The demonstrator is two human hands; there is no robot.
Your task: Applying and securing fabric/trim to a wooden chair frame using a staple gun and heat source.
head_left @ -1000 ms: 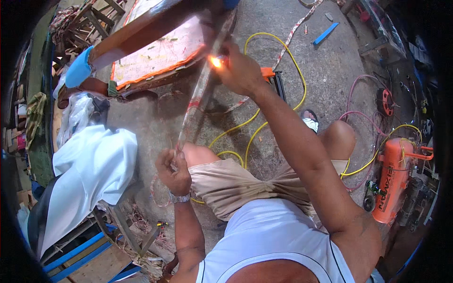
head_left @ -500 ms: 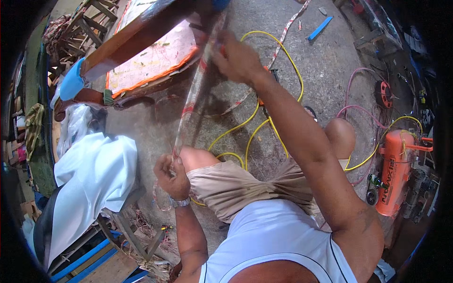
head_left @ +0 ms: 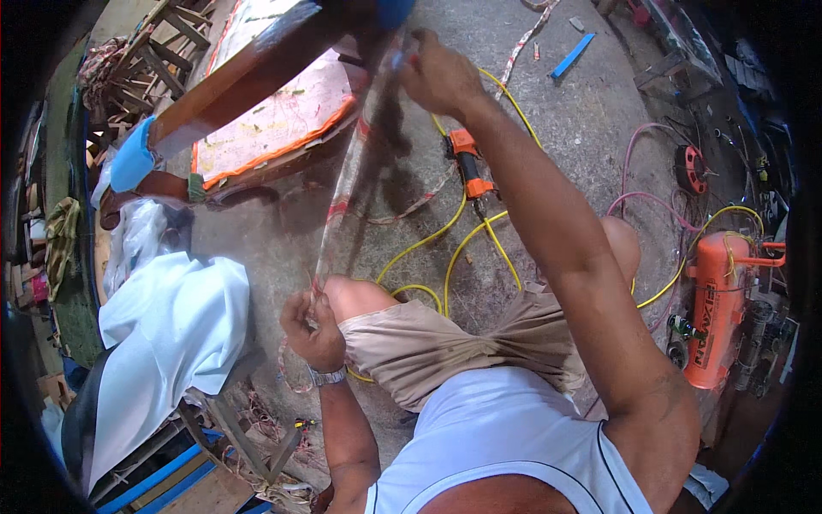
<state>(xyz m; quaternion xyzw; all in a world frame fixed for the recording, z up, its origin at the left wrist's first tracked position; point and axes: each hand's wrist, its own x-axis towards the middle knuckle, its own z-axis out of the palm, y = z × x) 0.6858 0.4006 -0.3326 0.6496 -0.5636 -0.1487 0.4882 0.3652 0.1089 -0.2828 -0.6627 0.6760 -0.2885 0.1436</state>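
Observation:
A long whitish strap with red markings (head_left: 342, 184) runs taut from the wooden frame down toward my knee. My left hand (head_left: 313, 330) pinches its lower end between thumb and fingers. Up by the frame, my right hand (head_left: 441, 75) is closed beside the strap's upper end. Something small with a bit of red and blue shows at its fingers, too blurred to name. The brown wooden frame (head_left: 231, 86) has a blue-wrapped end (head_left: 133, 158) and stands at the upper left. Between my arms an orange and black air tool (head_left: 468, 163) lies on the floor.
A yellow hose (head_left: 419, 236) loops over the concrete floor. An orange compressor tank (head_left: 712, 300) stands at right, near a red reel (head_left: 692, 170). White sheeting (head_left: 175, 317) drapes at left. A blue strip (head_left: 572, 55) lies at the far right.
My right hand has moved slightly up along the strap toward the frame, uncovering more of the air tool. My left hand keeps its pinch almost in place.

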